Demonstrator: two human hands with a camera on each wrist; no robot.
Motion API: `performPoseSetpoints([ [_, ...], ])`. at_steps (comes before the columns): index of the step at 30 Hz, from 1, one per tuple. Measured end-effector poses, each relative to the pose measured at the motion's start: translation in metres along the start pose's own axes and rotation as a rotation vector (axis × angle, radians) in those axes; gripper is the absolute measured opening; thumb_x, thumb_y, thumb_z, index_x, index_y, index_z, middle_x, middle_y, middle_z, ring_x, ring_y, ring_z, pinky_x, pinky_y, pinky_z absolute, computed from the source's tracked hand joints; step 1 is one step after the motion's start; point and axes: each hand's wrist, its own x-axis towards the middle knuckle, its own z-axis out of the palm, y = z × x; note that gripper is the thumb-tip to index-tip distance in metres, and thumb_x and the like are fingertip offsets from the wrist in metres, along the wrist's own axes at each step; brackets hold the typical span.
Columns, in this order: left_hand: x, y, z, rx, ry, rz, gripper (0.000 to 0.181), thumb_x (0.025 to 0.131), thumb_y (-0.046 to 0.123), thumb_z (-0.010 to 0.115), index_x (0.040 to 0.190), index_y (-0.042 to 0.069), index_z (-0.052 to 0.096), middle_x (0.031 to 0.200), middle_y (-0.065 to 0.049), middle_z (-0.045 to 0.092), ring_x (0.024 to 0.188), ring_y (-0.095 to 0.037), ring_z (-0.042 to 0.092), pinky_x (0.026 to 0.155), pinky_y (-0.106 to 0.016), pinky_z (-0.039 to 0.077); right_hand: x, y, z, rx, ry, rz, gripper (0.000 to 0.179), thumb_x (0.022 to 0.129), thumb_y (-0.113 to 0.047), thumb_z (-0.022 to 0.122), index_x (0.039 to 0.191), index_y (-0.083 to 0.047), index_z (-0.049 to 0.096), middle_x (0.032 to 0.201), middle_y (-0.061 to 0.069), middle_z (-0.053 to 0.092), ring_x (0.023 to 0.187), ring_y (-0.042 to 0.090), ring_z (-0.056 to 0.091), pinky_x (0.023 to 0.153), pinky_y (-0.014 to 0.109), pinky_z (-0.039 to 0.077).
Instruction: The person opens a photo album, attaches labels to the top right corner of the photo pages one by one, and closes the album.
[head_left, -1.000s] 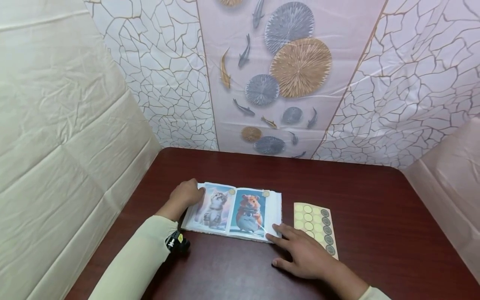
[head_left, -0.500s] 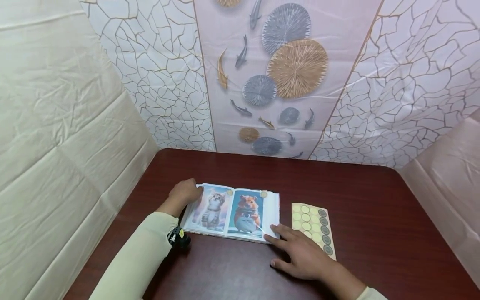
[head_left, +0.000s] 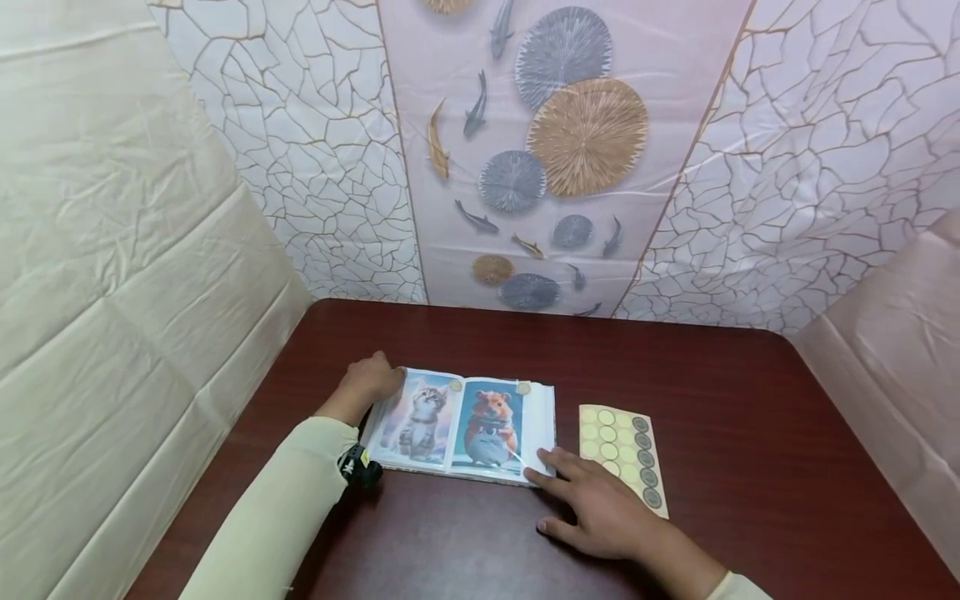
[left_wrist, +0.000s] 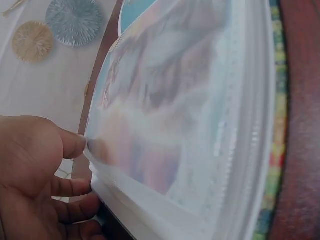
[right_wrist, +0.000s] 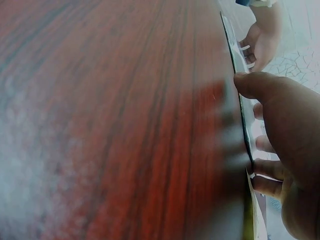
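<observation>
A photo album (head_left: 538, 425) lies open on the table, with a kitten picture (head_left: 424, 421) on its left page and a hamster picture (head_left: 491, 429) on its right. My left hand (head_left: 367, 385) grips the album's left edge near the far corner. In the left wrist view its thumb (left_wrist: 74, 145) presses the page edge, with the other fingers curled below. My right hand (head_left: 600, 504) lies spread, its straight fingertips on the near right corner of the right page. Small round stickers show at the top right of the kitten picture (head_left: 456, 386) and the hamster picture (head_left: 523, 388).
Right of the album lies a sheet of round stickers (head_left: 626, 437), pale yellow and grey, partly behind my right hand. The dark red table (head_left: 720, 417) ends at a patterned cloth backdrop (head_left: 585, 142). Cream cloth (head_left: 135, 275) hangs along the left side.
The head view has turned slightly, so everything sits a little further left. Both hands keep their places on the album, and its pages look the same.
</observation>
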Motion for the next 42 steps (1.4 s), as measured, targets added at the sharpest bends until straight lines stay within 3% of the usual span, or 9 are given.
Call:
performPoseSetpoints([
  [7, 0.009, 0.001, -0.004, -0.010, -0.041, -0.008, 0.076, 0.109, 0.052, 0.034, 0.150, -0.012, 0.039, 0.152, -0.033, 0.040, 0.136, -0.052, 0.040, 0.108, -0.061, 0.039, 0.001, -0.001, -0.003, 0.007, -0.039, 0.018, 0.062, 0.096, -0.051, 0.067, 0.150, -0.024, 0.055, 0.157, 0.011, 0.045, 0.143, 0.035, 0.042, 0.109, 0.054, 0.041],
  [12, 0.010, -0.001, -0.010, -0.166, -0.071, 0.001, 0.078, 0.108, 0.054, 0.033, 0.151, -0.011, 0.038, 0.155, -0.033, 0.035, 0.138, -0.052, 0.038, 0.109, -0.063, 0.038, 0.000, -0.001, -0.006, 0.001, -0.046, 0.026, 0.061, 0.095, -0.050, 0.068, 0.149, -0.024, 0.056, 0.156, 0.011, 0.046, 0.143, 0.034, 0.043, 0.109, 0.053, 0.041],
  [16, 0.006, -0.004, -0.014, -0.243, -0.026, 0.025, 0.075, 0.108, 0.050, 0.038, 0.149, -0.012, 0.039, 0.152, -0.034, 0.038, 0.135, -0.050, 0.042, 0.105, -0.060, 0.042, 0.001, -0.003, -0.006, 0.002, -0.050, 0.026, 0.062, 0.095, -0.049, 0.068, 0.150, -0.023, 0.056, 0.157, 0.012, 0.045, 0.144, 0.034, 0.042, 0.109, 0.053, 0.041],
  [19, 0.002, -0.005, -0.016, -0.270, 0.027, 0.046, 0.053, 0.107, 0.044, 0.045, 0.112, -0.006, 0.063, 0.108, -0.024, 0.063, 0.095, -0.037, 0.064, 0.081, -0.049, 0.055, -0.001, -0.003, -0.006, 0.002, -0.046, 0.020, 0.063, 0.095, -0.049, 0.069, 0.150, -0.022, 0.055, 0.158, 0.013, 0.044, 0.144, 0.035, 0.041, 0.109, 0.053, 0.042],
  [22, -0.002, -0.005, -0.021, -0.330, 0.046, 0.076, 0.044, 0.107, 0.039, 0.049, 0.079, 0.005, 0.051, 0.071, -0.008, 0.049, 0.059, -0.022, 0.052, 0.057, -0.039, 0.051, -0.003, -0.002, -0.006, -0.002, -0.032, 0.002, 0.066, 0.093, -0.047, 0.071, 0.151, -0.021, 0.054, 0.158, 0.014, 0.043, 0.145, 0.035, 0.040, 0.107, 0.053, 0.043],
  [24, -0.006, -0.007, -0.025, -0.407, 0.046, 0.093, 0.040, 0.107, 0.037, 0.051, 0.087, 0.003, 0.055, 0.077, -0.006, 0.051, 0.063, -0.020, 0.053, 0.056, -0.036, 0.053, -0.004, -0.002, -0.005, -0.003, -0.021, -0.012, 0.068, 0.092, -0.046, 0.072, 0.152, -0.020, 0.053, 0.159, 0.013, 0.042, 0.145, 0.034, 0.040, 0.107, 0.053, 0.044],
  [26, -0.011, -0.009, -0.030, -0.501, 0.035, 0.117, 0.038, 0.108, 0.035, 0.051, 0.113, -0.003, 0.057, 0.101, -0.014, 0.059, 0.081, -0.025, 0.060, 0.064, -0.039, 0.057, -0.005, -0.001, -0.005, -0.001, -0.017, -0.026, 0.069, 0.092, -0.047, 0.072, 0.153, -0.020, 0.051, 0.159, 0.013, 0.041, 0.145, 0.034, 0.039, 0.107, 0.053, 0.043],
  [29, -0.016, -0.011, -0.036, -0.605, 0.010, 0.138, 0.050, 0.108, 0.034, 0.052, 0.144, 0.000, 0.044, 0.132, -0.018, 0.052, 0.106, -0.032, 0.058, 0.077, -0.045, 0.059, -0.006, 0.000, -0.004, 0.008, -0.016, -0.028, 0.072, 0.093, -0.048, 0.071, 0.155, -0.020, 0.048, 0.160, 0.013, 0.040, 0.146, 0.033, 0.039, 0.108, 0.052, 0.043],
  [42, -0.026, -0.007, -0.037, -0.674, 0.000, 0.190, 0.040, 0.108, 0.030, 0.052, 0.139, 0.005, 0.053, 0.125, -0.017, 0.059, 0.106, -0.032, 0.060, 0.077, -0.043, 0.058, -0.026, 0.008, -0.012, -0.028, 0.017, 0.034, 0.052, 0.092, -0.044, 0.073, 0.136, -0.018, 0.068, 0.145, 0.001, 0.059, 0.139, 0.026, 0.048, 0.110, 0.049, 0.040],
])
